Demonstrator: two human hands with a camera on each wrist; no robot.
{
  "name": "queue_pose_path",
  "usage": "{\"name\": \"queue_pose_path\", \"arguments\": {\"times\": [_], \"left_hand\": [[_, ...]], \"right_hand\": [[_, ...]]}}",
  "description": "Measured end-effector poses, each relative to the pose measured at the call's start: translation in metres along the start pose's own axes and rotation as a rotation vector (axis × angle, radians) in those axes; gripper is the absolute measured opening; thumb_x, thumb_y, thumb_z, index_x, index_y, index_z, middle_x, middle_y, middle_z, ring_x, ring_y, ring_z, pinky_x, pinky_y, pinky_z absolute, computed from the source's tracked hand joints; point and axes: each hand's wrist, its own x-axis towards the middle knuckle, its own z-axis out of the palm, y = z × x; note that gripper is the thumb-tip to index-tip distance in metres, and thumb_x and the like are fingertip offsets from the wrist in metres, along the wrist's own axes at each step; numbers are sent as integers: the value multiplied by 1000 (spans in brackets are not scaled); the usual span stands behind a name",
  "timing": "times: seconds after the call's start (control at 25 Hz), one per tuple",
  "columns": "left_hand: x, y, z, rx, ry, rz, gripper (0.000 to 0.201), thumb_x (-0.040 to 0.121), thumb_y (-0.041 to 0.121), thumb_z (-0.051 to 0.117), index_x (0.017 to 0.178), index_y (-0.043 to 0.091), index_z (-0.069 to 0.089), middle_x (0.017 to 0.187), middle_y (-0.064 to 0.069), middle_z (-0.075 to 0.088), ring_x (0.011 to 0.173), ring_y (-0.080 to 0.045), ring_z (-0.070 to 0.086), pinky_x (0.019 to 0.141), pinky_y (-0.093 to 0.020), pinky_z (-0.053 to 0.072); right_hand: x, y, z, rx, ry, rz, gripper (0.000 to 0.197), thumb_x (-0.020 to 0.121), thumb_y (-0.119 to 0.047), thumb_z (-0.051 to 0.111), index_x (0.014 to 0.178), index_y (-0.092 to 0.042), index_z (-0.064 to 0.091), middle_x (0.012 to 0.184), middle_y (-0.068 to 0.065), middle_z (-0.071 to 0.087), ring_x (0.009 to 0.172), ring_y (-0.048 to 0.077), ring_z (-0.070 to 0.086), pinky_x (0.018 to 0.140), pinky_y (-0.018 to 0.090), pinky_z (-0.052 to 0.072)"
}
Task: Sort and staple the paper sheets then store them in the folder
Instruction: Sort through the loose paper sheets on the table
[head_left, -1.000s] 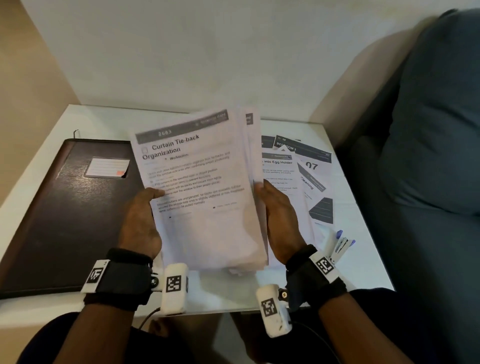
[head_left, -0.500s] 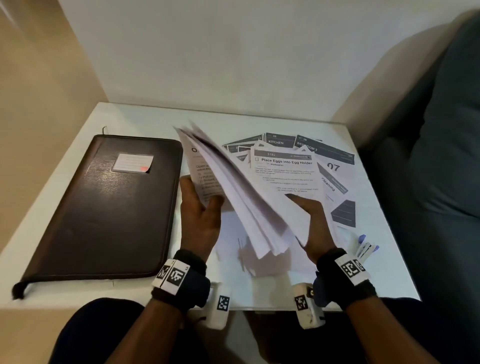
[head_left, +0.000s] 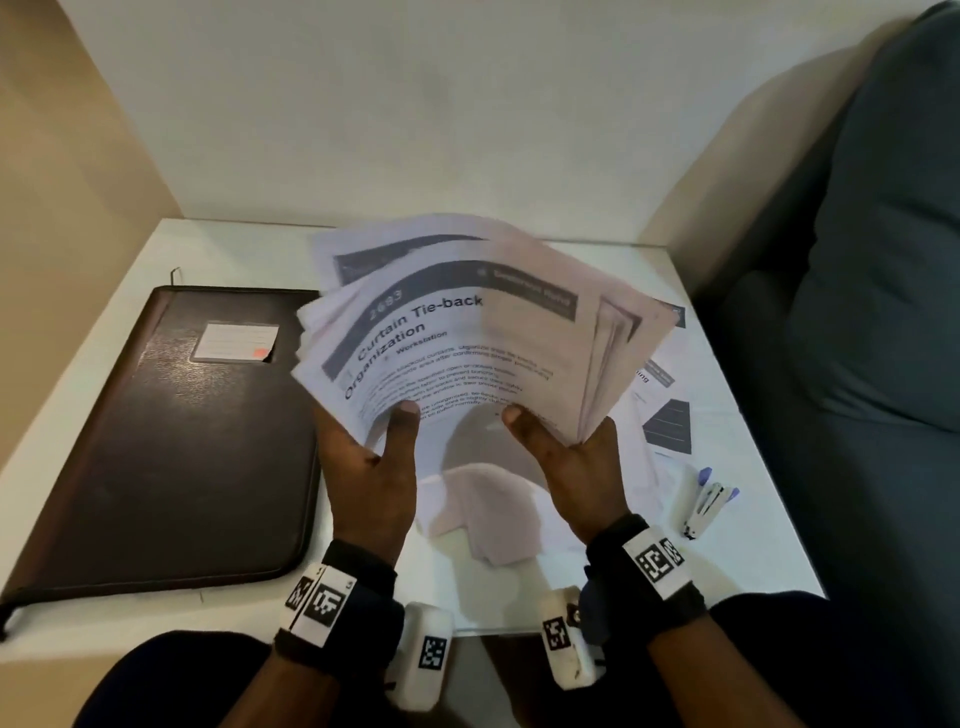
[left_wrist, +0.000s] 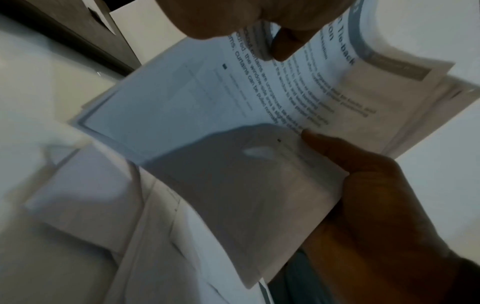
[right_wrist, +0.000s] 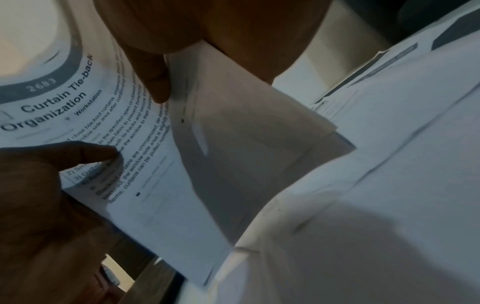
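While both hands grip the paper stack (head_left: 467, 353) above the table (head_left: 244, 249), left hand (head_left: 371, 478) & right hand (head_left: 582, 467) thumbs on top, stapler (head_left: 704, 504) lies nearer the right, folder (head_left: 171, 441) left

Both forearms are bare, with no sleeves showing. The left hand (head_left: 371, 483) has a wide black wristband (head_left: 337, 608) behind it, low in the frame left of centre, carrying a white tag printed with black square-code markers. A white, rounded camera block (head_left: 423, 654) hangs from its inner side, with its own square-code sticker. The right hand (head_left: 576, 478) wears a matching black band (head_left: 649, 577), lower right of centre, with a white tag and black code pattern across the top. Its white block (head_left: 563, 636) also carries a code sticker and a small dark fitting. Dark clothing (head_left: 171, 675) covers the lap along the bottom edge.
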Motion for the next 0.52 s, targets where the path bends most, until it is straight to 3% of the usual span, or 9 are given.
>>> {"name": "queue_pose_path", "arguments": {"times": [0.08,0.16,0.24,0.32,0.4,0.52], "left_hand": [[3,-4,0,29,31,-6,55,94,13,73,144,11,49,135,-2,65,125,-12,62,102,-27,53],[5,-11,2,66,13,-74,42,94,6,71,132,18,59,125,3,70,119,-14,65,97,-27,56],[6,-14,5,54,-22,-179,44,91,-4,67,120,28,65,115,9,73,115,-14,67,97,-36,57],[8,-18,7,38,-33,-204,51,87,-13,63,121,26,63,116,7,73,114,-15,67,98,-43,57],[10,-23,7,52,-20,-179,55,86,-15,61,123,25,57,118,6,71,114,-14,66,97,-41,57],[10,-20,10,53,-39,-211,56,89,-10,60,115,39,54,115,12,69,113,-10,65,98,-40,57]], "right_hand": [[1,2,5,-2,-2,-48,29,85,-16,82,84,-44,75,89,-2,77,87,15,73,80,36,62],[0,15,7,-41,6,-14,35,85,-13,81,81,-48,75,84,-9,76,82,10,72,79,38,61],[-1,26,7,-64,15,57,43,86,-10,79,82,-53,74,87,-19,76,84,2,71,84,42,62],[-2,35,5,-68,29,70,51,87,-8,78,85,-59,71,94,-22,75,92,2,71,85,36,62],[0,42,2,-76,43,51,50,86,-8,78,86,-58,71,96,-19,75,93,3,71,83,31,62],[-1,42,3,-100,1,120,46,87,-11,78,81,-57,71,89,-21,74,86,1,70,83,35,62]]}}
